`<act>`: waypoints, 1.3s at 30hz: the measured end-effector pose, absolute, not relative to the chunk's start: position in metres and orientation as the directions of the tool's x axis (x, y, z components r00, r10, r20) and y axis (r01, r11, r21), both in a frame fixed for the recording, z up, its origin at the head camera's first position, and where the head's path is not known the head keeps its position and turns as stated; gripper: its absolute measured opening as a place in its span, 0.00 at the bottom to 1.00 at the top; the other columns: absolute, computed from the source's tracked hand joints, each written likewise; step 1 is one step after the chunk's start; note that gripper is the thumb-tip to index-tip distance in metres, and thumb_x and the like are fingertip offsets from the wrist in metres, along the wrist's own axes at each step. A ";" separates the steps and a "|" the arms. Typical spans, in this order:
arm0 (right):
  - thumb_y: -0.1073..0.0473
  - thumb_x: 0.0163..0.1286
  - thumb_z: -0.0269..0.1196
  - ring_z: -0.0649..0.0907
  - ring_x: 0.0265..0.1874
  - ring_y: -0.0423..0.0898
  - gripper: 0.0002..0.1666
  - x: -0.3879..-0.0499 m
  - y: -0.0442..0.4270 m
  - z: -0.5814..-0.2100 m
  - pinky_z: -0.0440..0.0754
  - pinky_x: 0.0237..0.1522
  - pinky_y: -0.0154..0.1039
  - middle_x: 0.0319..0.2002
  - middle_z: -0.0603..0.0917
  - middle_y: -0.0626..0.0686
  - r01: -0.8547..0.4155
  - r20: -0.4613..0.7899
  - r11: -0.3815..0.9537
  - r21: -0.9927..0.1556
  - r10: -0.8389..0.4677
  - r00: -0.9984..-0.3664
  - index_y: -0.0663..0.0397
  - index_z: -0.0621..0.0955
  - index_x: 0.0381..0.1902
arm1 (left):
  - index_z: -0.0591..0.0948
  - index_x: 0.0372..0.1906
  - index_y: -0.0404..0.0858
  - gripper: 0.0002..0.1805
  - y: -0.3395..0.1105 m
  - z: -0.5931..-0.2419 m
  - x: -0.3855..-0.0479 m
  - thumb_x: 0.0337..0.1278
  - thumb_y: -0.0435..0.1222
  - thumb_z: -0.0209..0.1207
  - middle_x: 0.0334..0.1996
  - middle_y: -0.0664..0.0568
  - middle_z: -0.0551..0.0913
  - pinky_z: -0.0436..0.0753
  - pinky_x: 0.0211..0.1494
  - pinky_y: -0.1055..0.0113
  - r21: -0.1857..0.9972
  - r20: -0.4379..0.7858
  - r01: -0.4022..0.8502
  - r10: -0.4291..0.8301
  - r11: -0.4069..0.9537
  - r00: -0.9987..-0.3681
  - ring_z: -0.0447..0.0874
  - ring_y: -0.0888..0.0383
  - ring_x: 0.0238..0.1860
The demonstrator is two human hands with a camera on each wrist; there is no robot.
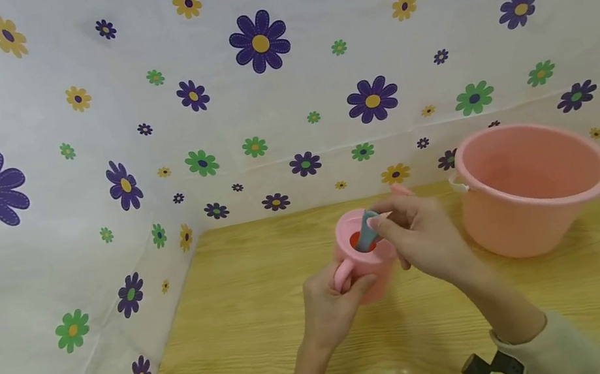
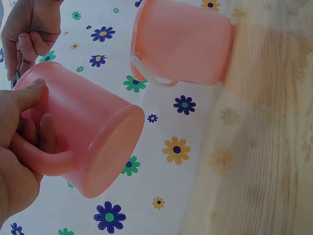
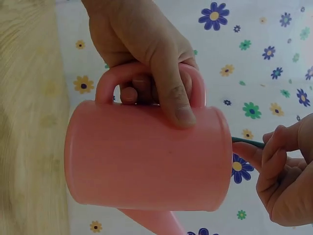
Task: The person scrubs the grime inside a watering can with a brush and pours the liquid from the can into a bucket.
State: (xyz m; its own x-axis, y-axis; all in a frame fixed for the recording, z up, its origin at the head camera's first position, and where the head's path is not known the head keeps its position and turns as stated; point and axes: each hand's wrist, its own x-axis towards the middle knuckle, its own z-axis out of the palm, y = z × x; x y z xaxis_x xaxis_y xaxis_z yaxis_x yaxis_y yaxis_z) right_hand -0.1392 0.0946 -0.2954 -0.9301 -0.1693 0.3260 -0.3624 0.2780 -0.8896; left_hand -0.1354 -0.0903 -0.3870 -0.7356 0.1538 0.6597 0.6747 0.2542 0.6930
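A pink watering can (image 1: pixel 374 282) is lifted over the table, its spout (image 1: pixel 402 189) pointing away to the back right. My left hand (image 1: pixel 329 308) grips the can's handle (image 3: pixel 110 88), with the thumb pressed along the can's side in both wrist views. Between the thumb and fingers of my right hand (image 1: pixel 424 236) is a flat blue-grey piece (image 1: pixel 366 233); its lower end sits in the can's round top opening. Something red (image 1: pixel 355 240) shows inside that opening, its kind unclear. The lower end of the blue-grey piece is hidden in the can.
To the right stands a large pink bucket (image 1: pixel 521 226) with a white handle end (image 1: pixel 458 183). The wooden table (image 1: pixel 248 301) meets a flower-printed sheet (image 1: pixel 241 117) at the back and left. A black device (image 1: pixel 494 369) sits on the right wrist.
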 end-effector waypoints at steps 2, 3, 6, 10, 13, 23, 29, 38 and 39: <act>0.62 0.72 0.62 0.72 0.07 0.49 0.13 -0.138 0.096 -0.296 0.73 0.16 0.36 0.24 0.84 0.58 -0.367 0.340 0.261 -0.893 -0.143 -0.929 0.60 0.82 0.53 | 0.75 0.23 0.32 0.15 -0.090 -0.378 -0.131 0.42 0.22 0.73 0.17 0.52 0.67 0.69 0.26 0.76 0.689 0.666 0.682 0.157 0.246 -0.729 0.67 0.62 0.22; 0.62 0.72 0.62 0.72 0.07 0.49 0.14 -0.137 0.097 -0.296 0.68 0.11 0.37 0.23 0.83 0.58 -0.376 0.356 0.253 -0.891 -0.121 -0.927 0.59 0.81 0.54 | 0.76 0.24 0.32 0.14 -0.089 -0.375 -0.129 0.42 0.22 0.73 0.17 0.51 0.68 0.69 0.26 0.75 0.680 0.673 0.690 0.161 0.247 -0.721 0.68 0.62 0.23; 0.63 0.72 0.62 0.71 0.07 0.49 0.16 -0.136 0.100 -0.293 0.68 0.11 0.38 0.20 0.80 0.60 -0.406 0.399 0.237 -0.883 -0.081 -0.914 0.56 0.80 0.56 | 0.80 0.30 0.30 0.11 -0.089 -0.369 -0.126 0.44 0.23 0.73 0.20 0.49 0.74 0.72 0.28 0.75 0.679 0.676 0.694 0.163 0.240 -0.718 0.70 0.63 0.25; 0.62 0.73 0.61 0.71 0.08 0.49 0.17 -0.134 0.095 -0.296 0.70 0.12 0.38 0.24 0.82 0.60 -0.400 0.377 0.227 -0.888 -0.139 -0.916 0.56 0.79 0.58 | 0.80 0.29 0.30 0.12 -0.089 -0.367 -0.124 0.43 0.23 0.73 0.19 0.49 0.73 0.72 0.27 0.75 0.685 0.672 0.687 0.151 0.243 -0.725 0.69 0.64 0.25; 0.62 0.72 0.61 0.72 0.08 0.48 0.17 -0.133 0.093 -0.300 0.70 0.12 0.38 0.24 0.82 0.58 -0.384 0.354 0.236 -0.893 -0.162 -0.921 0.57 0.79 0.58 | 0.76 0.24 0.31 0.14 -0.090 -0.368 -0.123 0.42 0.22 0.73 0.17 0.50 0.68 0.71 0.26 0.75 0.684 0.673 0.688 0.154 0.244 -0.724 0.68 0.63 0.23; 0.62 0.72 0.62 0.72 0.08 0.47 0.11 -0.142 0.085 -0.298 0.70 0.12 0.37 0.28 0.85 0.58 -0.375 0.318 0.275 -0.885 -0.232 -0.919 0.61 0.85 0.48 | 0.69 0.19 0.34 0.20 -0.093 -0.373 -0.123 0.45 0.22 0.71 0.16 0.54 0.61 0.65 0.24 0.74 0.700 0.654 0.665 0.141 0.260 -0.744 0.62 0.67 0.22; 0.64 0.74 0.59 0.71 0.09 0.45 0.10 -0.150 0.087 -0.290 0.68 0.12 0.34 0.31 0.85 0.58 -0.398 0.324 0.292 -0.870 -0.270 -0.906 0.62 0.85 0.45 | 0.74 0.24 0.31 0.14 -0.095 -0.374 -0.121 0.46 0.22 0.71 0.17 0.50 0.67 0.67 0.25 0.74 0.723 0.639 0.651 0.132 0.232 -0.758 0.65 0.67 0.24; 0.62 0.74 0.59 0.83 0.39 0.48 0.09 -0.167 0.077 -0.274 0.81 0.43 0.45 0.35 0.87 0.50 -0.425 0.270 0.429 -0.797 -0.376 -0.887 0.56 0.86 0.40 | 0.78 0.31 0.29 0.10 -0.100 -0.395 -0.137 0.48 0.23 0.70 0.20 0.49 0.68 0.67 0.28 0.72 0.790 0.576 0.584 0.102 0.187 -0.811 0.68 0.62 0.25; 0.63 0.74 0.59 0.83 0.39 0.49 0.09 -0.169 0.075 -0.275 0.81 0.44 0.46 0.35 0.87 0.51 -0.417 0.260 0.423 -0.804 -0.382 -0.887 0.56 0.86 0.40 | 0.78 0.32 0.30 0.10 -0.101 -0.398 -0.138 0.49 0.24 0.70 0.20 0.49 0.69 0.67 0.28 0.72 0.800 0.563 0.571 0.095 0.183 -0.821 0.68 0.62 0.25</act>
